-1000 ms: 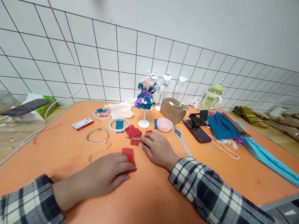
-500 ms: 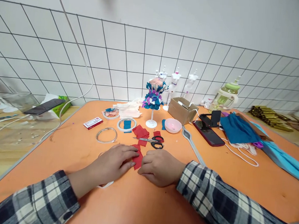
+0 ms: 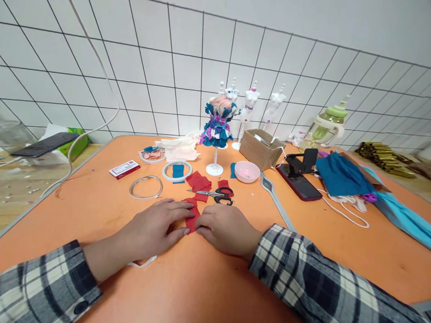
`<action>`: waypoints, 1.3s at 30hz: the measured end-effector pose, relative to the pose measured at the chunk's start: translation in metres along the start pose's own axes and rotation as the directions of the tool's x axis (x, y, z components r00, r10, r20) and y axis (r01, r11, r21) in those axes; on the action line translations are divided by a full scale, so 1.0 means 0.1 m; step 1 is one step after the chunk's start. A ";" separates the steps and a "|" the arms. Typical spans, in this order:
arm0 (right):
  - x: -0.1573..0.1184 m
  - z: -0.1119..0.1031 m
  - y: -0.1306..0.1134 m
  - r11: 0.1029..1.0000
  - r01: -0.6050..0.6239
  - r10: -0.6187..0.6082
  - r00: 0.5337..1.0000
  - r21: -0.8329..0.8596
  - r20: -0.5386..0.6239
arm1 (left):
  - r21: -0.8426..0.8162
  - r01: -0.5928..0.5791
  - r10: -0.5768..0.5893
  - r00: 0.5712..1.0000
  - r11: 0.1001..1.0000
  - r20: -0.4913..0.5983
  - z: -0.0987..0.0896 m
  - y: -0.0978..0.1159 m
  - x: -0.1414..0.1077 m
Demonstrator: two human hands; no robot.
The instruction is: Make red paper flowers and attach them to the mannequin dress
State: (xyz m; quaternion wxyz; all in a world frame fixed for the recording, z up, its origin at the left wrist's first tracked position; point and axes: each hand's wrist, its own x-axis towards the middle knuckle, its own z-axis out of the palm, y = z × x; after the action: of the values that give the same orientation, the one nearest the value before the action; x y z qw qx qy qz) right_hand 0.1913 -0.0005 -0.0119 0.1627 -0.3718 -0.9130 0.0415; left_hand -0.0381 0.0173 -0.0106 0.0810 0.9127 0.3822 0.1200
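Observation:
A strip of red crepe-like fabric [image 3: 193,220] lies flat on the orange table [image 3: 198,289] in front of me. My left hand [image 3: 154,229] rests on its left side, fingers stretched out and lying flat. On the other side my right hand [image 3: 227,229] is closed, its fingertips curled at the strip's right edge; what sits inside the pinch is partly hidden. Just beyond, black-handled scissors [image 3: 220,195] lie across more red pieces [image 3: 199,181]. A white strip [image 3: 148,262] pokes out under my left wrist.
Behind stands a small dress form [image 3: 218,127] in blue, purple and peach fabric. Around it are a pink bowl [image 3: 247,172], a cardboard box [image 3: 259,150], tape rings [image 3: 146,187], a red-white box [image 3: 124,169], a phone [image 3: 299,182] and blue cloth [image 3: 345,174].
The view has shifted, so the table's things sit slightly left and higher. My right hand has drawn nearer to my left over the red strip, leaving less of it showing.

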 end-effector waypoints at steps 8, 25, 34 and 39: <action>0.00 -0.04 0.00 1.000 -0.006 0.006 0.999 0.000 0.045 | 0.019 -0.099 0.099 0.995 0.995 -0.006 -0.07 0.24 0.02; 0.01 -0.05 -0.05 0.998 -0.028 0.031 0.998 -0.048 0.056 | 0.044 -0.056 0.056 0.998 0.997 0.004 -0.02 0.21 0.01; 0.00 -0.06 -0.07 0.997 -0.048 0.052 0.996 -0.053 0.077 | 0.047 -0.097 0.097 0.995 0.994 -0.008 -0.04 0.23 0.02; 0.01 -0.05 -0.06 0.999 -0.019 0.022 0.997 -0.041 0.068 | 0.038 -0.076 0.075 0.997 0.996 0.007 -0.05 0.26 0.02</action>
State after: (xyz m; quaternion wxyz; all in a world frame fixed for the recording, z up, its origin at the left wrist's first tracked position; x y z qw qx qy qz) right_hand 0.1883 -0.0048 -0.0057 0.1232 -0.3826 -0.9149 0.0373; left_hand -0.0204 0.0012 0.0008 0.0601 0.9282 0.3494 0.1132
